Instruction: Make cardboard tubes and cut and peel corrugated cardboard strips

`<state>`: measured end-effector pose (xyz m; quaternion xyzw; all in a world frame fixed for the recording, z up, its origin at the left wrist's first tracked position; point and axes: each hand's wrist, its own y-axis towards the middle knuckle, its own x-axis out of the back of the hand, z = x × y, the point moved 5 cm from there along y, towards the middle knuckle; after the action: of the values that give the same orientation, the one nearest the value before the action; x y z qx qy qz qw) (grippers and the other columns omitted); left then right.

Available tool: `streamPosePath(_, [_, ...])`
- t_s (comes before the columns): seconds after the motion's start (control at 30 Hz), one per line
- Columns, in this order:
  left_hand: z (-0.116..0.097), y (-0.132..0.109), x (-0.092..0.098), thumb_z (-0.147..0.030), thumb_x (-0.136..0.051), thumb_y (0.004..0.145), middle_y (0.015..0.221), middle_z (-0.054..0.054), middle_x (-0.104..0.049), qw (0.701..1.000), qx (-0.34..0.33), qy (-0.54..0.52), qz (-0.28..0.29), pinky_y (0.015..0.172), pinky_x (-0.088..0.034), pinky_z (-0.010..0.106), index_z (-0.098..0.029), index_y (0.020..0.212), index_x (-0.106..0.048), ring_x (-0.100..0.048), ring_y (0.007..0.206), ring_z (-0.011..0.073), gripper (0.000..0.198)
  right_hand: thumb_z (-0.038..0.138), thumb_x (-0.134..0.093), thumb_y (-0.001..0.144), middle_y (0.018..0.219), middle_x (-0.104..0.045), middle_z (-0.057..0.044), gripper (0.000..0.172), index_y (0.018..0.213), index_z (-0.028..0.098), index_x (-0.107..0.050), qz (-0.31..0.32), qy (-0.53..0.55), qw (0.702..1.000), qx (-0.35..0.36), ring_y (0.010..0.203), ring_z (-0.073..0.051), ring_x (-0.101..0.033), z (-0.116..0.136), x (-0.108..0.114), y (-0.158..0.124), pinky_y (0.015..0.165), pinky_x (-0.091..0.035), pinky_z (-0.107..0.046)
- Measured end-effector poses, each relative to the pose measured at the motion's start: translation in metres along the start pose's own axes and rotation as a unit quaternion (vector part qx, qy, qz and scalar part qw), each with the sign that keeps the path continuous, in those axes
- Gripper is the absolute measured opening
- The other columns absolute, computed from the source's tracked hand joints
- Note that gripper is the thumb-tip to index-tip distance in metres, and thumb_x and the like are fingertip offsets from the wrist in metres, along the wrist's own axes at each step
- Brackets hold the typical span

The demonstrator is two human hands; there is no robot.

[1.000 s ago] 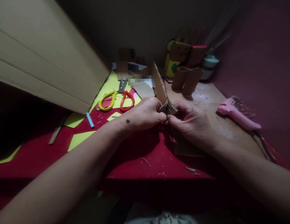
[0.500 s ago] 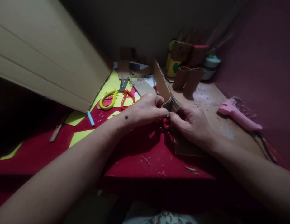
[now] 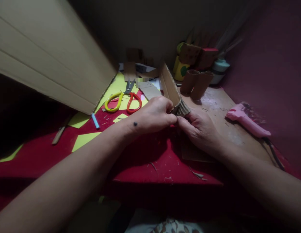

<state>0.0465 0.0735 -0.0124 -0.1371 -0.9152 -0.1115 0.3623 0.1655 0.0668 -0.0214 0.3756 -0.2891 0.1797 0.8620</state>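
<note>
A long cardboard strip point(image 3: 170, 84) stands on edge, running away from me, its near end bent over with the corrugated ridges showing. At that near end my left hand point(image 3: 161, 111) is closed, with thumb and fingers pinching the cardboard. My right hand point(image 3: 198, 126) grips the same bent end from the right, fingers partly hidden behind it. Both thumbs nearly meet at the strip's lower edge. Left of my left hand lie scissors point(image 3: 128, 90) with one yellow and one red handle, blades pointing away and slightly apart.
A large cardboard panel point(image 3: 55, 48) leans at the left. Cardboard tubes point(image 3: 201, 85) stand behind my right hand, near a lidded jar point(image 3: 220, 69). A pink glue gun point(image 3: 247, 119) lies at the right. Yellow paper point(image 3: 84, 140) and a blue stick point(image 3: 95, 121) rest on the red cloth point(image 3: 145, 171).
The strip's near end has tilted, so more of its ridged face shows between my hands. My hands stay closed on it and have shifted only slightly.
</note>
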Motion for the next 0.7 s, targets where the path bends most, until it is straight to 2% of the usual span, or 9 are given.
streamPosePath(0.17, [0.004,0.002,0.003,-0.01,-0.054,0.064,0.053,-0.003,-0.046,0.999,-0.008,-0.002,0.034,0.043,-0.026,0.022,-0.013,0.06,-0.058,-0.04,0.05,0.0082,0.007,0.009,-0.05,0.081,0.066,-0.054,0.0,0.019,0.066,0.021,-0.049,0.001,0.002,1.0,0.017,0.059,-0.015,-0.053,0.003,0.002,-0.003,0.054,-0.041,-0.029])
streamPosePath(0.3, [0.007,0.004,0.003,-0.01,-0.054,0.066,0.056,-0.002,-0.049,0.998,-0.037,-0.033,0.036,0.044,-0.028,0.021,-0.013,0.065,-0.058,-0.043,0.052,0.008,0.005,0.012,-0.05,0.083,0.058,-0.051,0.001,0.019,0.066,0.021,-0.052,0.005,0.001,1.0,-0.006,0.051,-0.013,-0.047,-0.003,0.004,-0.004,0.048,-0.038,-0.029])
streamPosePath(0.47, [0.007,0.004,0.002,-0.017,-0.052,0.071,0.064,-0.001,-0.054,0.997,-0.073,-0.005,-0.002,0.05,-0.033,0.022,-0.015,0.069,-0.056,-0.049,0.06,0.0103,0.005,0.015,-0.048,0.085,0.058,-0.051,0.0,0.024,0.062,0.021,-0.05,0.002,0.032,0.999,-0.02,0.053,-0.013,-0.048,-0.007,0.007,-0.001,0.049,-0.038,-0.028])
streamPosePath(0.7, [0.0,0.0,0.001,-0.025,-0.051,0.069,0.063,-0.002,-0.054,0.995,-0.04,0.083,-0.026,0.052,-0.034,0.025,-0.017,0.068,-0.054,-0.049,0.06,0.0123,0.008,0.015,-0.044,0.087,0.065,-0.052,-0.001,0.024,0.065,0.019,-0.052,0.008,0.057,0.998,-0.04,0.069,-0.017,-0.053,-0.007,0.004,0.0,0.061,-0.042,-0.03])
